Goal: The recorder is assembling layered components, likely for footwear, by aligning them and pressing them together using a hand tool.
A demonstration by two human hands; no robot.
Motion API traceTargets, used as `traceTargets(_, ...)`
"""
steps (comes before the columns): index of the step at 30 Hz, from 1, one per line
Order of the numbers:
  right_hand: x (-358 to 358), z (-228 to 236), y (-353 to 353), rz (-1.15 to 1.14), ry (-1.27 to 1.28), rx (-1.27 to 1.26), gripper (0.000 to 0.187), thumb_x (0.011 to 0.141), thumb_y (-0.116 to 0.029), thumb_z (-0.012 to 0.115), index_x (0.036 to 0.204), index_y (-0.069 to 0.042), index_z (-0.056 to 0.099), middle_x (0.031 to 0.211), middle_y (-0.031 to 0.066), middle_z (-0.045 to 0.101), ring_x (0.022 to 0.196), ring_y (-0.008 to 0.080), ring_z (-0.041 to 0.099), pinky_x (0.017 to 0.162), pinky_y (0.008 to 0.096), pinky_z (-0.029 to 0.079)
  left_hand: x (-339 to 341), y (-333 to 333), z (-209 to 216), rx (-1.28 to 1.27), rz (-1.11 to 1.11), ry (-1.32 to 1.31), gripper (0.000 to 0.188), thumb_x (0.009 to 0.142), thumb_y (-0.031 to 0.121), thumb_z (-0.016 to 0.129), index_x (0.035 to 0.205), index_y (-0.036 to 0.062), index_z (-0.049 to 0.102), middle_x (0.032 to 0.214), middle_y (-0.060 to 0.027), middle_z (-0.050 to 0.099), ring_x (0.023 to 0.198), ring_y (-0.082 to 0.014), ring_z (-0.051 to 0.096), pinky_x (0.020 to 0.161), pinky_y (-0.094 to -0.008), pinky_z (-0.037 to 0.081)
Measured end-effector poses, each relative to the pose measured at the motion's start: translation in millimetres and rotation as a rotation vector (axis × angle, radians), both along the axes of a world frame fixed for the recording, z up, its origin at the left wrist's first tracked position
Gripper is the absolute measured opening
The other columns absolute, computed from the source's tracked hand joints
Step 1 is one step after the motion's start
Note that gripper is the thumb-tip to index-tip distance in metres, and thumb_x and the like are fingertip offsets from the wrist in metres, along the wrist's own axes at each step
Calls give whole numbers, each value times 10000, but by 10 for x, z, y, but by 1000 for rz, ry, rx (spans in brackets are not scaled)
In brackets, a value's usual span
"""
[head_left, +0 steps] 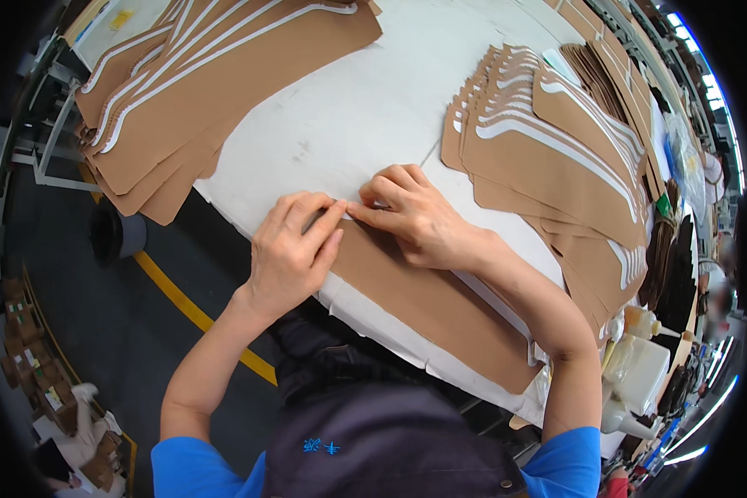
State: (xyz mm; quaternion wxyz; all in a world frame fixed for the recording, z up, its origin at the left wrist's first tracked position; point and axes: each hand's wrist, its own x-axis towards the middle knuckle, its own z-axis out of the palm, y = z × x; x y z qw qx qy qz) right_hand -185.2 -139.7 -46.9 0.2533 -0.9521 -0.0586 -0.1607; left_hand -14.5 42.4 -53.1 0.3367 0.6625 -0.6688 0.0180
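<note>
Two hands (pixel 290 249) (pixel 430 220) touch a panel (pixel 432 303) on white tabletop (pixel 357 112) above dark floor (pixel 162 319).

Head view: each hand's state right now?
Left hand: fingers bent at the brown panel's upper end; grip cannot be told.
Right hand: fingers curled, same end; grip cannot be told.

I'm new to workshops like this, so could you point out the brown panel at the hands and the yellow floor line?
Brown panel (pixel 427 303): head view, on its flat brown face, near the middle.
Yellow floor line (pixel 178 297): head view, on the stretch left of the left forearm (pixel 210 355).
</note>
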Motion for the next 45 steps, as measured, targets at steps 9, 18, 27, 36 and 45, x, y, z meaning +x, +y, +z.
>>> traceTargets(9, -1416, 634, 210, -650, 91, 211, 395, 907, 4, 708, 1298, -47, 710, 1230, 155, 646, 1145, 356, 593, 1018, 458, 468, 226, -127, 58, 148, 12, 223, 165, 934, -12, 702, 1084, 30, 757, 1140, -106, 637, 1050, -267, 660, 898, -363, 543)
traceTargets(18, -3153, 362, 1285, -1344, 274, 23, 487, 819, -84, 855, 1276, -2, 707, 1167, 143, 626, 1101, 324, 593, 981, 415, 485, 761, -343, 204, 173, 85, -164, 128, 951, 16, 687, 1069, 43, 727, 1295, -145, 655, 1177, -359, 640, 1004, -455, 508)
traceTargets(27, -2964, 487, 1101, -1207, 133, 167, 453, 859, -33, 789, 1300, -15, 687, 1144, 127, 625, 1010, 311, 659, 859, 411, 541, -1187, -369, 163, 90, -433, -13, 290, 918, 81, 751, 1204, 41, 722, 1252, -128, 683, 1186, -329, 648, 1008, -455, 510)
traceTargets(36, -2828, 463, 678, -728, 255, 22, 460, 907, -64, 739, 1360, -45, 660, 1155, 126, 613, 941, 316, 668, 789, 410, 561, -1828, -329, 42, 146, -542, -41, 473, 845, 210, 841, 1271, 59, 700, 1286, -84, 636, 1246, -295, 572, 1049, -463, 446)
traceTargets(45, -2798, 508, 858, -644, 454, -140, 590, 874, -73, 666, 1457, -76, 580, 1083, 98, 569, 988, 253, 624, 815, 413, 525, -1765, -121, 62, 169, -520, -18, 460, 840, 186, 839, 1266, 58, 725, 1302, -77, 635, 1249, -287, 568, 1046, -459, 439)
